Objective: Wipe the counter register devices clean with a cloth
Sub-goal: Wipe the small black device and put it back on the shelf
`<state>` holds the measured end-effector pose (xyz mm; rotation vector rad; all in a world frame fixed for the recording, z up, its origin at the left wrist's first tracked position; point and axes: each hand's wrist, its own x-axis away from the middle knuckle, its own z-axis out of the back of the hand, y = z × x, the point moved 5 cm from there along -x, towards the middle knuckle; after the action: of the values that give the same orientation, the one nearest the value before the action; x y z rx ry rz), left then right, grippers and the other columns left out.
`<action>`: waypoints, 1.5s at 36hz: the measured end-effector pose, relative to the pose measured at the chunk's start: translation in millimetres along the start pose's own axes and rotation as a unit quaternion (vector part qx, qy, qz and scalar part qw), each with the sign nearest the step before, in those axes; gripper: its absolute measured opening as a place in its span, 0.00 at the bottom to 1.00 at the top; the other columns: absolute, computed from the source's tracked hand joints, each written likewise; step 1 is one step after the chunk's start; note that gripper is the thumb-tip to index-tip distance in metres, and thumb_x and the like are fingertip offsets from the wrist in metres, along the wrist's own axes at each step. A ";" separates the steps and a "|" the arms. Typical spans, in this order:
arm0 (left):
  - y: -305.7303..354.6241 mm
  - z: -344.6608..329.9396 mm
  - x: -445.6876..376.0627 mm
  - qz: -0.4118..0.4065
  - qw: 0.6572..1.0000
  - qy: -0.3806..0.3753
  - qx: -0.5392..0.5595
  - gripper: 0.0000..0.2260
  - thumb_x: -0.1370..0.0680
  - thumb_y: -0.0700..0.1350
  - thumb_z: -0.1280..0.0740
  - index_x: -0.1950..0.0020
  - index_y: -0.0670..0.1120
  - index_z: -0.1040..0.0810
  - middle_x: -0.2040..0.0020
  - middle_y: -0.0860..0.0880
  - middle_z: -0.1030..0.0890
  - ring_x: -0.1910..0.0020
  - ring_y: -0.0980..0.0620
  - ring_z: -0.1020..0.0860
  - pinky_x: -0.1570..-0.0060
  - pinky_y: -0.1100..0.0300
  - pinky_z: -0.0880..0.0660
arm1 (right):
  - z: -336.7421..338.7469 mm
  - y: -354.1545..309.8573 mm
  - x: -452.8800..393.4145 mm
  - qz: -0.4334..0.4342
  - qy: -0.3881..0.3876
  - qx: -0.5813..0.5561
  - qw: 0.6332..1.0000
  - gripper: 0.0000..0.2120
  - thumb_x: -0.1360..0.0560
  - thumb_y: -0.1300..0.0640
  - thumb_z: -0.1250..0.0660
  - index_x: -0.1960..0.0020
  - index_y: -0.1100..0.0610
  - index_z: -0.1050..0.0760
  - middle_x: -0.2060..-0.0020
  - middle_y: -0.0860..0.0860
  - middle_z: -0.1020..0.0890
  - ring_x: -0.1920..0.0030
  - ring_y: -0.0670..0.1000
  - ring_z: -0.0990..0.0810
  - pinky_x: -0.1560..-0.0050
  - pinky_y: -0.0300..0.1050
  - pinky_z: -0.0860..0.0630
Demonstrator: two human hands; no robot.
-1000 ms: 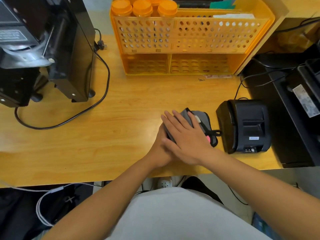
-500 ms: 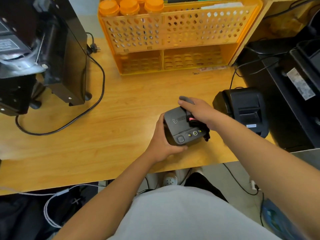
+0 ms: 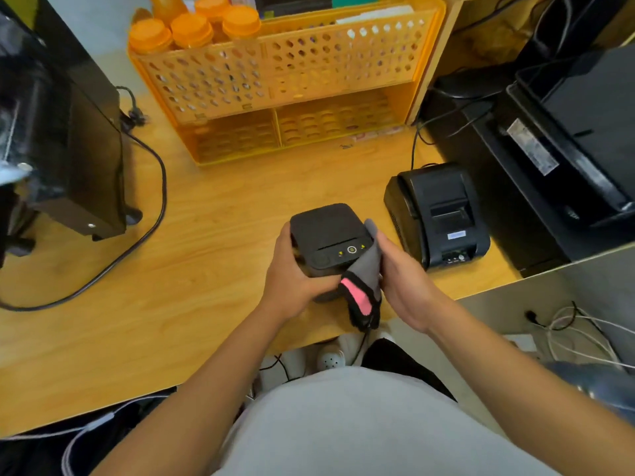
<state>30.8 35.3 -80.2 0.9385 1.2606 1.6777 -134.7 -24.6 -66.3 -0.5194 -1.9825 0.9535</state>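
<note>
Near the front edge of the wooden table (image 3: 171, 269), a small black printer (image 3: 326, 235) sits between the two hands, its top face with small lit buttons turned up toward the camera. The left hand (image 3: 292, 280) holds it from the left side, fingers curled under the near face and thumb along the edge, so that grip is clamped on the printer. The right hand (image 3: 402, 283) presses a grey cloth (image 3: 367, 269) against the printer's right side; its grip is closed on the cloth, whose pink and black end hangs down past the table edge. Just to the right stands a second, larger black receipt printer (image 3: 439, 214), apart from the hands, with a cable running from its back. Behind them an orange perforated rack (image 3: 292, 73) holds orange-lidded jars (image 3: 192, 29). At far left stands a black machine (image 3: 62, 149) with a black cord (image 3: 151, 218) looping across the table.
</note>
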 end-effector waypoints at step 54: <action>84.8 -50.4 31.0 0.247 0.943 0.145 0.167 0.18 0.18 0.63 0.41 0.38 0.55 0.18 0.47 0.50 0.12 0.52 0.55 0.15 0.55 0.56 0.20 | 53.7 -93.1 -3.1 -0.162 -0.117 -0.170 0.965 0.31 0.23 0.29 0.42 0.33 0.52 0.24 0.47 0.56 0.13 0.50 0.59 0.12 0.53 0.57 0.16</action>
<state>-41.4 31.6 -6.3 1.3299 1.6416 2.0847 -178.3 -107.6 -13.5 -0.2593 -2.3732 0.4900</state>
